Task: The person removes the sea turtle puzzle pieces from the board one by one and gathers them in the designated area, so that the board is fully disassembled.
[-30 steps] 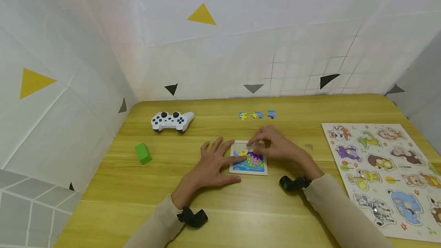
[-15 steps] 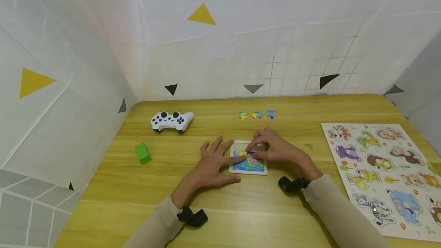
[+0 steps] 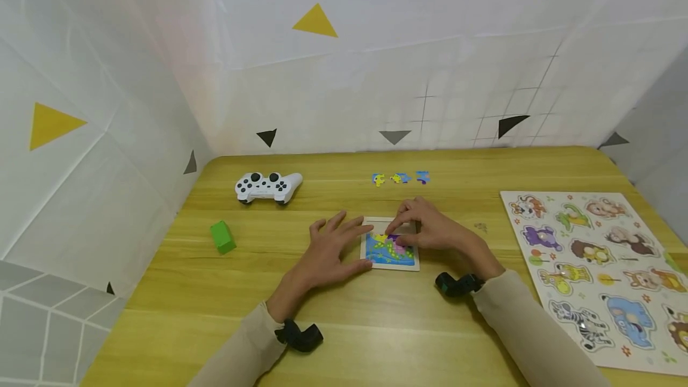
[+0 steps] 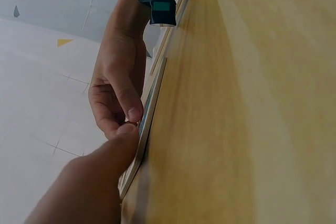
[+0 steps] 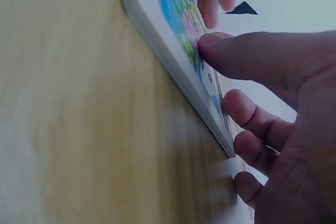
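Observation:
A small square jigsaw puzzle in a pale tray (image 3: 395, 267) lies in front of me in the head view. Its lower part shows a blue, green and pink picture; a bare strip runs along the far side. My right hand (image 3: 436, 233) pinches a purple puzzle piece (image 3: 394, 237) between thumb and index finger, down at the picture's upper edge. In the right wrist view the thumb (image 5: 218, 53) touches the picture's surface and partly hides the piece. My left hand (image 3: 329, 252) lies spread at the tray's left side, its thumb by the near corner.
Loose puzzle pieces (image 3: 400, 178) lie in a row behind the tray. A white game controller (image 3: 267, 189) and a green block (image 3: 223, 237) are to the left. At the right lies a large animal puzzle board (image 3: 596, 273). White sheeting (image 3: 344, 100) rises behind the table.
The left index finger has drawn back from the picture to the tray's left edge, and the tray has shifted slightly right. The right fingers have lowered the purple piece towards the picture.

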Available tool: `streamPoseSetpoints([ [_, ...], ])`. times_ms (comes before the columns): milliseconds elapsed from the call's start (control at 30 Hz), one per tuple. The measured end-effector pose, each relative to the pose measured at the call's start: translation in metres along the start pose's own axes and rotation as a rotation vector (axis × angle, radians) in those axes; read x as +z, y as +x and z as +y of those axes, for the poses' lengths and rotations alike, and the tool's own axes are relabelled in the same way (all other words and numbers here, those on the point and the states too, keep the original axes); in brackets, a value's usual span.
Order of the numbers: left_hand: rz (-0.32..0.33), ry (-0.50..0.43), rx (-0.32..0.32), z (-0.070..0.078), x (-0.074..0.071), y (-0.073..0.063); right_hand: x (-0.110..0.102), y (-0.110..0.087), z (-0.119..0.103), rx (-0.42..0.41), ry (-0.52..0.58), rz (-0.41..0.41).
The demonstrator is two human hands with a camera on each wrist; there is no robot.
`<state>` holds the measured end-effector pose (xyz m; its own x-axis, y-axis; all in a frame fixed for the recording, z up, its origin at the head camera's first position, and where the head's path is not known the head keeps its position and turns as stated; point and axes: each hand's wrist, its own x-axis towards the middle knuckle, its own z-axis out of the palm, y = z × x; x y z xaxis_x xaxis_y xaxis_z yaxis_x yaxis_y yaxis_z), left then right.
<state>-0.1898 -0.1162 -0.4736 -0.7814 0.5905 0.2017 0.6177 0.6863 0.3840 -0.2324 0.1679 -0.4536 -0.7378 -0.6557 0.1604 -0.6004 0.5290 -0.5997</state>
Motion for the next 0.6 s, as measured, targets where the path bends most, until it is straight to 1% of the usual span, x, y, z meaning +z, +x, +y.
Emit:
streamPoseSetpoints([
  [133,0.008,-0.01,-0.021,-0.001,0.0,0.0,0.001,0.001,0.001,-0.006,-0.003,0.005],
  [233,0.0,-0.003,-0.033,-0.001,0.0,0.0,0.002,0.001,0.0,-0.006,-0.011,0.018],
  [400,-0.015,0.053,-0.041,-0.001,0.001,0.001,0.005,0.002,-0.006,0.0,-0.028,0.029],
  [600,-0.009,0.111,-0.04,-0.001,0.0,0.0,0.01,0.004,-0.013,-0.046,-0.065,0.019],
])
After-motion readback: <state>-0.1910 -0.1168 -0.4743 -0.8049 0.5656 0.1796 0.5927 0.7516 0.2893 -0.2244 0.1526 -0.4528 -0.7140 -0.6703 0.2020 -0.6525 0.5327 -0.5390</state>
